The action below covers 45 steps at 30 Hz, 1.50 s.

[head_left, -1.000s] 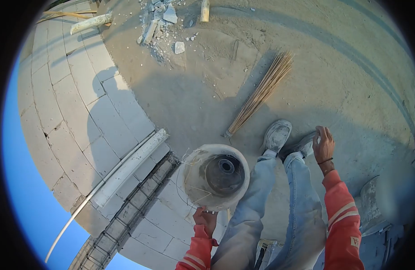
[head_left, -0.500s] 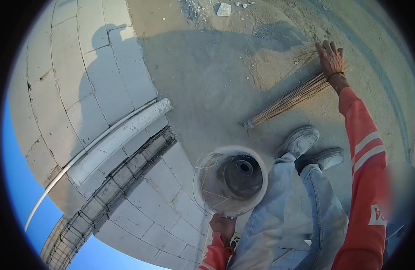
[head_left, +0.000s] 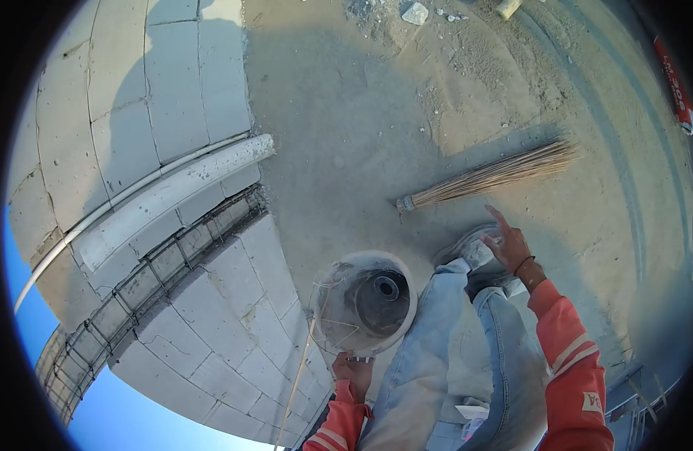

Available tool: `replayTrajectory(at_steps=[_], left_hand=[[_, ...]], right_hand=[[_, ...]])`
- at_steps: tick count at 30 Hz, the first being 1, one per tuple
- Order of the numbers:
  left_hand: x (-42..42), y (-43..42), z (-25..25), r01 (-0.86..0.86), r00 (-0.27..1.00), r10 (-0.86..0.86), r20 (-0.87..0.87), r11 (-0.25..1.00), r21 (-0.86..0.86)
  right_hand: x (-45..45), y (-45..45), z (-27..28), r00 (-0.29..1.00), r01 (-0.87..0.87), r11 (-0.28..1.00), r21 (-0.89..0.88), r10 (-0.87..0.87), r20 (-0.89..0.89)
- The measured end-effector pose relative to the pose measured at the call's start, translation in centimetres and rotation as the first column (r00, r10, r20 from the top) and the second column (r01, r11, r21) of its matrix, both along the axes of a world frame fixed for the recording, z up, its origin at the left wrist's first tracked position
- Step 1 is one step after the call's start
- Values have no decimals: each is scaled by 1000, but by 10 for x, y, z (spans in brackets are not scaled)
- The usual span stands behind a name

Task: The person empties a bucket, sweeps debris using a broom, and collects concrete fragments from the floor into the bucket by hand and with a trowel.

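A round, dusty bucket [head_left: 365, 342] stands tilted toward the camera beside my left leg, with a dark ring-shaped object inside it and thin wires along its left side. My left hand [head_left: 354, 370] is at the bucket's near rim, its fingers closed on it. Over my shoes [head_left: 476, 248] hangs my right hand [head_left: 509, 242], empty, with the index finger stretched out. Beyond it a stick broom [head_left: 489, 174] lies on the floor, its bound end toward the left; the hand does not touch it.
On the left runs a block wall [head_left: 121, 143] with a white pipe [head_left: 173, 195] and a steel rebar cage [head_left: 151, 278] along it. Broken rubble [head_left: 415, 13] lies at the top. A red packet [head_left: 673, 86] is at the far right.
My right hand reached out over the broom's bristles, then came back toward my shoes. The left hand has stayed at the bucket's rim. The view has shifted and turned.
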<state>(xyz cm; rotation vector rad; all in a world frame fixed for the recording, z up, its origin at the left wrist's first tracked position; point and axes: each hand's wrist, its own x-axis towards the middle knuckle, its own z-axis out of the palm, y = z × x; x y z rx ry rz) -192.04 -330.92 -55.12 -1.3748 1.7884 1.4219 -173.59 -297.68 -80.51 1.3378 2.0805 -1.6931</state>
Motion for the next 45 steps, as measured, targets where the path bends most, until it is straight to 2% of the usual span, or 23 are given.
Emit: replayTrajectory(at_steps=[1, 4, 5, 6, 8, 10, 14, 17, 19, 20, 22, 24, 27, 28, 29, 30, 32, 37, 39, 40, 42, 44, 45], left_hand=[[0, -2, -6, -3, 1000, 3, -26, 1000, -3], [-1, -8, -2, -39, 999, 39, -28, 999, 18], [-2, -6, 0, -21, 999, 23, -31, 998, 65], [-2, -6, 3, -5, 1000, 8, -29, 994, 111], [-4, -18, 5, -64, 998, 68, -20, 987, 146], [-1, -28, 12, -59, 995, 70, -76, 988, 140], [10, -47, 25, -122, 982, 140, -128, 983, 134], [20, -59, 41, -250, 958, 257, -128, 966, 70], [32, -78, 48, -312, 937, 323, -134, 945, 95], [41, -87, 51, -349, 925, 361, -120, 930, 112], [60, -95, 50, -347, 925, 356, -134, 934, 90], [82, -101, 51, -342, 927, 348, -137, 937, 69], [114, -115, 53, -471, 877, 468, -111, 882, 4], [126, -120, 53, -465, 880, 464, -95, 885, 13], [133, -120, 42, -462, 882, 462, -87, 886, 23], [140, -117, 47, -469, 880, 469, -79, 883, 24], [148, -111, 57, -462, 885, 462, -60, 887, 11], [156, -95, 66, -479, 878, 479, -16, 878, 5], [161, -97, 70, -479, 878, 479, 10, 876, 50], [161, -96, 65, -531, 847, 532, 11, 845, 65], [160, -89, 56, -590, 807, 591, 15, 803, 88], [147, -76, 43, -591, 805, 593, -14, 805, 53], [142, -72, 44, -597, 801, 598, -29, 801, 36]], right_hand=[[-36, -12, -34, 997, -12, 994, 106, 20, -73], [-115, -22, -89, 984, 180, 981, -70, -179, 20], [-130, -23, -101, 933, 325, 943, 66, -331, 143], [-143, -21, -96, 839, 439, 872, 217, -484, 248], [-149, -20, -79, 796, 519, 830, 205, -557, 237], [-137, -15, -42, 770, 560, 732, 387, -633, 82], [-88, 36, 45, 823, 553, 741, 382, -556, -113], [-57, 96, 119, 974, 202, 724, 660, -77, -214], [-34, 114, 154, 937, 294, 871, 394, -181, -299], [-21, 118, 166, 856, 434, 900, 44, -397, -331], [-5, 131, 188, 901, 394, 907, -147, -413, -133], [45, 126, 140, 995, 53, 987, -154, -64, -71], [43, 85, 144, 999, 51, 968, -246, -51, 6], [45, 78, 132, 975, -219, 972, -87, 221, 16], [42, 76, 109, 879, -476, 877, 67, 473, 62], [42, 83, 102, 875, -483, 873, 68, 479, 70], [34, 114, 81, 603, -767, 642, 20, 709, 367], [28, 179, 49, 759, -568, 797, 205, 410, 507], [19, 180, 66, 890, -341, 895, 288, 208, 407], [13, 177, 77, 886, -353, 887, 298, 215, 410], [9, 163, 97, 975, -155, 938, 310, 94, 203], [-5, 160, 109, 966, -236, 921, 311, 187, 180], [-11, 163, 121, 900, -413, 871, 266, 347, 262]])
